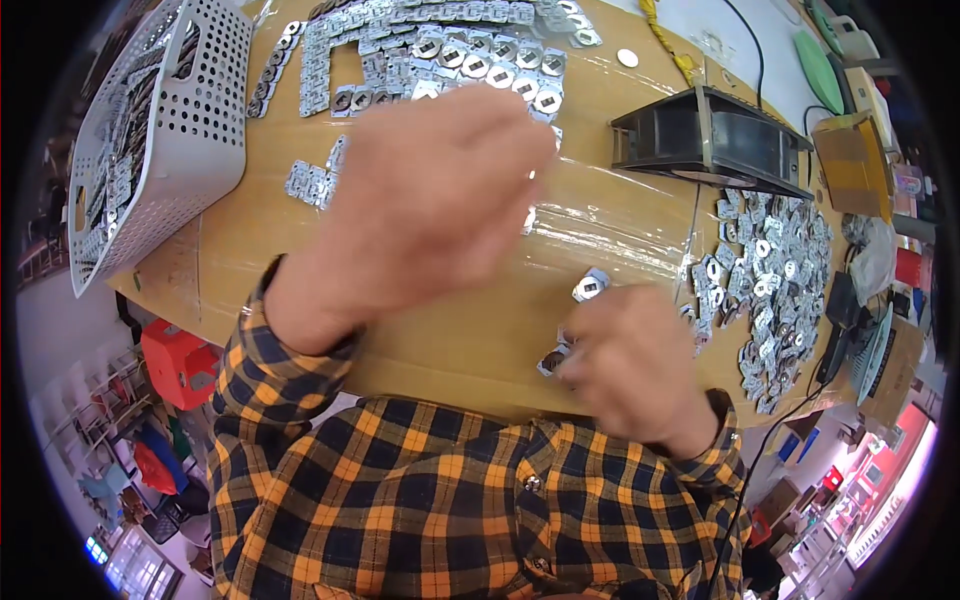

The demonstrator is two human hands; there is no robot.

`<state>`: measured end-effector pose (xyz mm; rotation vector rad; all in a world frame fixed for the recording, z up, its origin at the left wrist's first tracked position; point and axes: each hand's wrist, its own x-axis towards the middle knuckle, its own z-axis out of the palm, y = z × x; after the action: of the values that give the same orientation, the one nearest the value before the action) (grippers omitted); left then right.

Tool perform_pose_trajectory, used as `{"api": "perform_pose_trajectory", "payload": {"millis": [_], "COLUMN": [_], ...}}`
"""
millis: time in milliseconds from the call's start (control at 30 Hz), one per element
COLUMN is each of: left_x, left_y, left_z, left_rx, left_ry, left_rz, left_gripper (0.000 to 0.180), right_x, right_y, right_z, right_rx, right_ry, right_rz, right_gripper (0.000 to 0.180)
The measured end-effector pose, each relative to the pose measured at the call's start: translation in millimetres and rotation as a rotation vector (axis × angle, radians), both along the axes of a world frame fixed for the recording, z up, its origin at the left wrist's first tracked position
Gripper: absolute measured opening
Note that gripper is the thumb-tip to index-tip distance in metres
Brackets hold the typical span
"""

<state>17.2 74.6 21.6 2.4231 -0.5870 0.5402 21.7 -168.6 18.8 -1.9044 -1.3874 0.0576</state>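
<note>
My left hand (435, 190), blurred by motion, is raised over the middle of the table beside the rows of small silvery metal parts (475, 65). Its fingers curl closed, and whatever they may hold is hidden. Lower right, my right hand (635, 360) is closed, thumb and fingertips pinching at a small metal part (552, 362) low over the cardboard. Another such part, a plate with a round disc (590, 286), lies just beyond these fingers. A short group of joined parts (310, 184) is left of my left wrist.
A white perforated basket (205, 110) full of metal parts stands at left. A black-framed fan (710, 140) sits at back right, with a loose heap of parts (775, 290) nearer. A yellow cord (665, 40), a white disc (627, 58) and a cardboard box (852, 165) are farther back.
</note>
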Motion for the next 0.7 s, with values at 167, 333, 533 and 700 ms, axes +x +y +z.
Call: {"api": "perform_pose_trajectory", "payload": {"millis": [167,333,533,700], "left_x": [13,8,4,4], "left_y": [15,18,17,14], "left_z": [2,1,3,-1], "left_rx": [0.207,0.218,0.237,0.302], "left_ry": [0.049,0.043,0.086,0.09], "left_rz": [0.075,0.054,0.079,0.072], "left_gripper": [0.03,0.028,0.032,0.032], "right_x": [-20,7,24,19], "right_y": [4,-23,-46,-42], "right_z": [-16,-20,-11,9], "right_rx": [-0.199,-0.27,-0.41,-0.326], "right_ry": [-0.261,-0.376,-0.531,-0.491], "right_rz": [0.142,-0.057,-0.394,-0.516], "right_gripper": [0.011,0.017,0.017,0.011]}}
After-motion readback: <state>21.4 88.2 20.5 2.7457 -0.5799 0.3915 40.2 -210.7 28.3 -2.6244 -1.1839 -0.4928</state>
